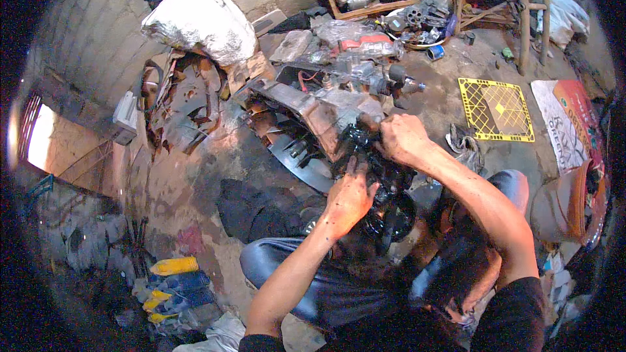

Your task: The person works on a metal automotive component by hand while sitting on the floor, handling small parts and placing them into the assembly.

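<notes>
Between my bent knees sits a black, oily, shiny machine part (pixel 391 179), its exact kind unclear. My left hand (pixel 349 205) lies over its near left side, with blackened fingertips curled against it and the thumb apart. My right hand (pixel 402 140) is closed in a fist at its upper right; what the fingers hold is hidden. Just beyond my hands, a worn metal housing (pixel 303 107) with a long rusty edge leans toward the part. Below that housing is a curved grey metal piece (pixel 300 160).
Rusty sheet-metal scraps (pixel 186 107) lie at the left beneath a white sack (pixel 202 23). A wooden shelf (pixel 368 10) with metal parts stands at the back. To the right lies a yellow plastic grid (pixel 495 109). Yellow-topped bottles (pixel 174 266) stand at the lower left.
</notes>
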A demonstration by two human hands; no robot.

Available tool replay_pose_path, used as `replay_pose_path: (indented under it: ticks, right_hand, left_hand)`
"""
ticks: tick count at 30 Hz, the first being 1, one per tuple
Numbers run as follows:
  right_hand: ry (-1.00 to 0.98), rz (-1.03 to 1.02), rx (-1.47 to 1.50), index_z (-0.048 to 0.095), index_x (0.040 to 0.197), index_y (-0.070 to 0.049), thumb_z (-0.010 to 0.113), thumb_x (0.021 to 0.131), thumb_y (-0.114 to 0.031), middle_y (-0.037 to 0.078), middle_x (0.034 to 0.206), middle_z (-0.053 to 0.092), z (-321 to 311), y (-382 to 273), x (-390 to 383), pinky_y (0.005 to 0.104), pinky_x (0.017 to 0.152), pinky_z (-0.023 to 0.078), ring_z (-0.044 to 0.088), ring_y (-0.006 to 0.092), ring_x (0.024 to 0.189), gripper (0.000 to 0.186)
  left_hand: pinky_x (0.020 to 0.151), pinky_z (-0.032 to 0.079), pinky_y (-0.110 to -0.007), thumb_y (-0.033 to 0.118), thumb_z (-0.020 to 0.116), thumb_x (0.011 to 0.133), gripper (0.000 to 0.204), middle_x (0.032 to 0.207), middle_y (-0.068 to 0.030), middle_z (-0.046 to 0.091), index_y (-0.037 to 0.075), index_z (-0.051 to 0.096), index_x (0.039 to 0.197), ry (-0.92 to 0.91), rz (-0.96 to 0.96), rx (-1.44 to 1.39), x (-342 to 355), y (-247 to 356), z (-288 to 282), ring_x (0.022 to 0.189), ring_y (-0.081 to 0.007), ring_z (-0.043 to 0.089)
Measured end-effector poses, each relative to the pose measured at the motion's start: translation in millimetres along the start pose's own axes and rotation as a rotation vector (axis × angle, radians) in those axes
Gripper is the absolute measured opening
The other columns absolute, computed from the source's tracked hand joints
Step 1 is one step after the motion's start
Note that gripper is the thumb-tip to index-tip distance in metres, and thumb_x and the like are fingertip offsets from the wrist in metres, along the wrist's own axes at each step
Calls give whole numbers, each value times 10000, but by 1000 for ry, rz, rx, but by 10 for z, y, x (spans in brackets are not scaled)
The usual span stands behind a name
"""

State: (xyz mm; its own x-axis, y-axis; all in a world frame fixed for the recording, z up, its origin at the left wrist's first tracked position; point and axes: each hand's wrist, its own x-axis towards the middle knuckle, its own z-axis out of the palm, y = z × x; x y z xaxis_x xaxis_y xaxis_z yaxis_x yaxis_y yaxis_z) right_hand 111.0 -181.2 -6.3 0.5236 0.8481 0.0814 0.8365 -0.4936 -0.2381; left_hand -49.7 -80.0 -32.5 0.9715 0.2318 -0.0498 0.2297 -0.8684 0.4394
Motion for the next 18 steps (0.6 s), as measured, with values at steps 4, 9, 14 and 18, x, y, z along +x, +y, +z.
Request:
replay_pose_path:
  ticks: [4,9,14,18]
  right_hand:
    - [227,-120,6,665,689,-13,533,740,-151,197,759,664,359,57,142,452,648,541,663,363,716,197]
    - [36,102,-18,685,743,-15,524,763,-155,213,730,657,87,-71,28,464,623,542,660,364,689,214]
    - [200,-59,-24,693,830,2,538,780,-171,211,733,660,356,-41,100,454,678,551,666,363,700,238]
    - [19,182,18,611,934,-3,662,761,-291,211,760,656,102,-159,38,491,663,521,648,396,724,340]
  left_hand:
    - [808,523,-492,316,604,865,550,1285,-285,477,-26,460,1271,-98,23,59,62,24,-1,1010,-448,588]
    - [783,531,-484,309,615,855,542,1296,-269,458,-9,469,1269,4,47,85,-25,-138,116,976,-437,603]
    - [741,539,-484,300,616,853,538,1283,-280,451,-7,473,1271,-68,22,63,24,29,119,893,-433,625]
    - [681,551,-464,290,606,858,493,1190,-294,487,-44,505,1206,-162,8,68,50,14,116,804,-413,642]
